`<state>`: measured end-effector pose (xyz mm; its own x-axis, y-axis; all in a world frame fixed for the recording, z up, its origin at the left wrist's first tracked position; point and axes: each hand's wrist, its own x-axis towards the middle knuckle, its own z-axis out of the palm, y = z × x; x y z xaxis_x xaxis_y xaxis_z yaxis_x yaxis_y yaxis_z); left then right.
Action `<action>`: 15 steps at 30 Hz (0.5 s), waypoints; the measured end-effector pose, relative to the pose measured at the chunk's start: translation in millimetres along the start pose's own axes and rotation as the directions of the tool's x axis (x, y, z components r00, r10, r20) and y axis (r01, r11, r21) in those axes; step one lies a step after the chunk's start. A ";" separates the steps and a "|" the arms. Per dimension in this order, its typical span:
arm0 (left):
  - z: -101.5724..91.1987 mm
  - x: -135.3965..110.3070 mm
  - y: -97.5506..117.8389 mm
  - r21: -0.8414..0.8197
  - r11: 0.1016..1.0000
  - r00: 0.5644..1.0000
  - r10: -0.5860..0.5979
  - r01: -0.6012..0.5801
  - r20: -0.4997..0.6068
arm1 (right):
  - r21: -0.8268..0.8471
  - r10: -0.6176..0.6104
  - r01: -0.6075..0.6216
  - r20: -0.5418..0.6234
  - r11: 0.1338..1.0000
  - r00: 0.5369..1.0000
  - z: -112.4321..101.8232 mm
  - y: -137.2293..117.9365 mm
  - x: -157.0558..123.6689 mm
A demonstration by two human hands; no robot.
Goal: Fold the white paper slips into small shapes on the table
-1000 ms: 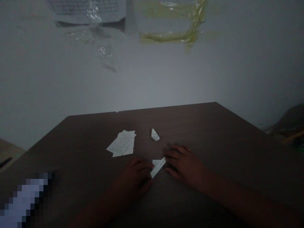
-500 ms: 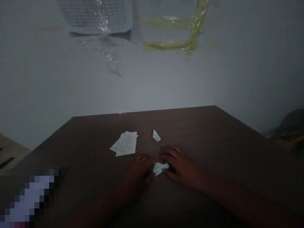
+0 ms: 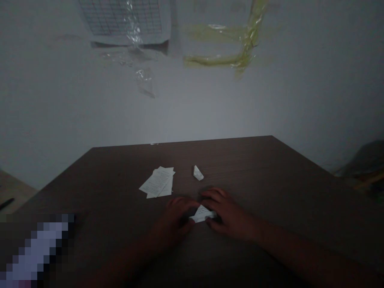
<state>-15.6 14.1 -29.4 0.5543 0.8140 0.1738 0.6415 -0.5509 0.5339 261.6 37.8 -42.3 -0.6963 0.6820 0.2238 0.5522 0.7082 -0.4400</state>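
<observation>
Plainly, the wall (image 3: 216, 108) fills the far side of your view, and the brown table (image 3: 246, 164) runs up toward it. A pale, pixelated object (image 3: 39, 248) sits at the lower left. Your right hand (image 3: 225, 212) and left hand (image 3: 179, 218) are apart, one on each side of the folded paper (image 3: 201, 215); their fingers and thumbs meet its edges, but the dimness means you can't tell whether either one pinches it. Beyond your left hand lie overlapping printed sheets (image 3: 157, 183), untouched. That folded paper, on the table between your hands, has just turned: its band slanted away to the right a second ago and now runs roughly crosswise, peak pointing away from you, so each hand has an end. Smallest, a folded piece (image 3: 198, 173) rests beyond your right hand, untouched.
</observation>
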 end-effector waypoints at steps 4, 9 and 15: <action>1.1 -3.8 3.0 0.006 1.000 0.999 0.018 -0.018 -0.046 | 0.006 -0.008 0.009 -0.052 1.000 0.999 3.0 1.3 -1.4; 5.9 -4.9 3.9 0.074 0.997 0.998 0.005 0.000 -0.066 | -0.008 -0.045 0.044 -0.124 0.999 0.991 3.5 2.6 -4.1; 7.5 -3.7 6.1 0.160 0.987 0.999 0.015 -0.008 -0.043 | 0.016 -0.098 0.102 -0.184 0.995 0.978 1.7 2.5 -5.3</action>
<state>-9.6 6.4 -33.0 0.5402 0.8130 0.2172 0.7137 -0.5794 0.3936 265.9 35.6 -46.0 -0.6508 0.6314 0.4216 0.4705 0.7712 -0.4287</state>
